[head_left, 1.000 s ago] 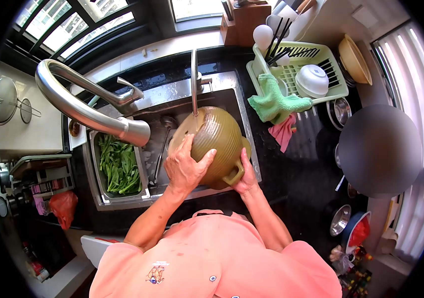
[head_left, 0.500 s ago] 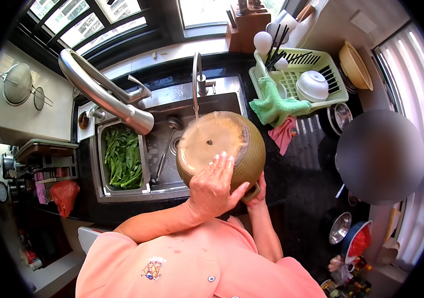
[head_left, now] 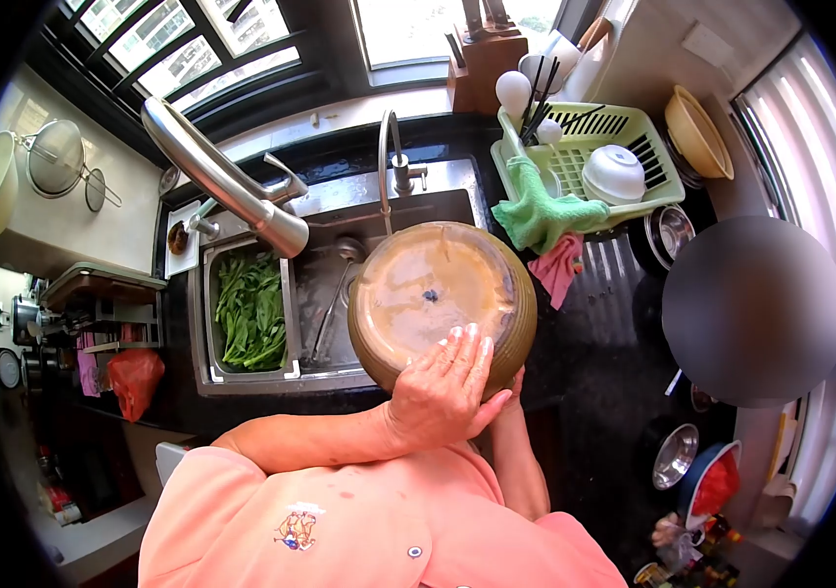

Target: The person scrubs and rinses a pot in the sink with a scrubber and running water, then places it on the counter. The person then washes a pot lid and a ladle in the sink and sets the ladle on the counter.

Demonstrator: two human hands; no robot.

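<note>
An olive-brown ribbed pot (head_left: 433, 294) is tilted over the sink's right part, its pale round base facing up. My left hand (head_left: 442, 392) lies flat on the near part of that base, fingers stretched out. Below the pot's right side is my right hand (head_left: 513, 390), mostly hidden behind the pot and my left hand; its fingers cannot be made out. The thin faucet (head_left: 387, 167) stands just behind the pot, its spout end close to the rim of the base. A ladle (head_left: 347, 253) lies in the sink (head_left: 320, 374) left of the pot.
Leafy greens (head_left: 249, 312) fill a tray at the sink's left. A large curved faucet (head_left: 227, 181) arches over it. Right of the sink stand a green dish rack (head_left: 658, 162) with a white bowl, a green cloth (head_left: 540, 211) and a pink cloth (head_left: 560, 267). Metal bowls (head_left: 675, 456) sit farther right.
The pot has turned so that its base faces up towards me, and has come nearer my body. My left hand has slid from its side onto the base; my right hand is now mostly hidden.
</note>
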